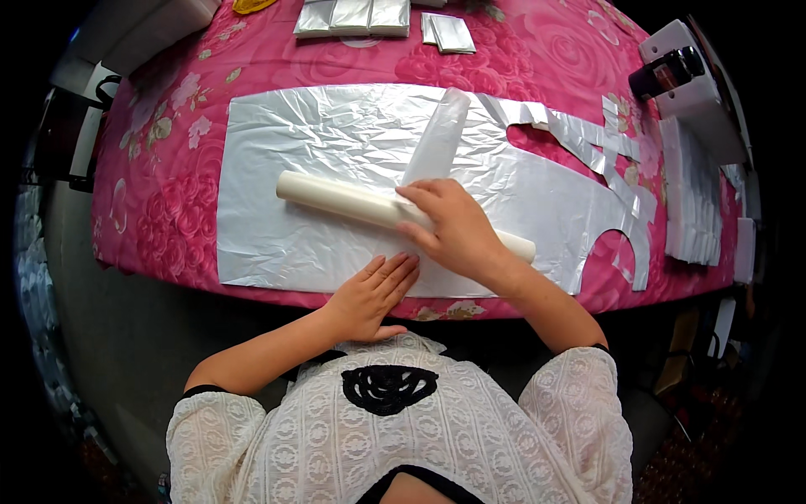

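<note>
A thin, shiny, silver-white plastic apron (277, 126) lies spread over the table, its neck and tie straps pointing right. Across its middle rests a smooth white tube (336, 197), slightly slanted. My right hand (457, 227) is closed over the tube, thumb on the near side and fingers on the far side. From beside those fingers a translucent folded plastic strip (438, 134) runs toward the far edge of the apron. Just on the near side of the tube, my left hand (369, 294) presses flat on the apron's near edge, its fingers stretched out.
A pink floral cloth (168, 168) covers the table. Folded silver packets (353, 15) and a smaller pair of packets (452, 35) lie at the back. On the right are a stack of clear plastic bags (693, 202), a dark bottle (663, 76) and white boxes (697, 105).
</note>
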`<state>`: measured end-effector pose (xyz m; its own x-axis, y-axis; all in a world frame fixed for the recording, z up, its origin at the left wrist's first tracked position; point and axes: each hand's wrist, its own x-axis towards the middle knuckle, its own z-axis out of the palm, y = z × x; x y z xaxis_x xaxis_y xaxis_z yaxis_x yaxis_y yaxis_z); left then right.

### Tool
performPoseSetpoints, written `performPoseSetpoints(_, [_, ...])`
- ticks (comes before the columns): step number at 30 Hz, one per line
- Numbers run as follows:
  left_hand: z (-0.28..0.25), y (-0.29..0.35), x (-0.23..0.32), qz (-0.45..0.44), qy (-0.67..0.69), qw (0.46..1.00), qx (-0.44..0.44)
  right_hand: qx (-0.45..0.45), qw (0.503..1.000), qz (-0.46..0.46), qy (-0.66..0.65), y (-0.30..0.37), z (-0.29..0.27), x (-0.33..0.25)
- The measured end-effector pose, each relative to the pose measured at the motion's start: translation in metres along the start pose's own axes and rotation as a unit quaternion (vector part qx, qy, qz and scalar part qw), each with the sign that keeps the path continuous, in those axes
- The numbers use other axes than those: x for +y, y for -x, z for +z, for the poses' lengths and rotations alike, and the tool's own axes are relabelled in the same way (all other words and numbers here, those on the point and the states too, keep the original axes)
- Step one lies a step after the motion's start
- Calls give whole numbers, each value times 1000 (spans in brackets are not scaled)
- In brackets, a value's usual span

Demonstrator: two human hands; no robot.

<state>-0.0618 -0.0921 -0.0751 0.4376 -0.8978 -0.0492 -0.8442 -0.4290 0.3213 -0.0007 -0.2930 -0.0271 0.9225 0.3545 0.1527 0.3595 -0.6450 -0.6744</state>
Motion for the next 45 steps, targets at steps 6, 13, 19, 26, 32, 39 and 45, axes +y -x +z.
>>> performPoseSetpoints(6, [2,0,12,-15,-23,1000,-2,57,990,26,129,42,-14,21])
performPoseSetpoints(13, [-13,-3,-8,38,116,992,35,211,933,164,240,65,-82,107])
performPoseSetpoints(19, [-3,-8,-1,32,16,999,24,21,995,20,96,77,-43,34])
performPoseSetpoints(26, [27,-8,34,-49,-108,990,71,33,987,-77,139,38,-5,26])
performPoseSetpoints(32, [19,-7,32,-35,-92,994,50,110,977,-75,164,-55,-10,77])
performPoseSetpoints(39, [-3,4,-9,102,63,992,33,128,973,-93,171,-65,-12,75])
performPoseSetpoints(45, [-7,6,-21,168,99,978,74,-152,978,-141,26,32,6,26])
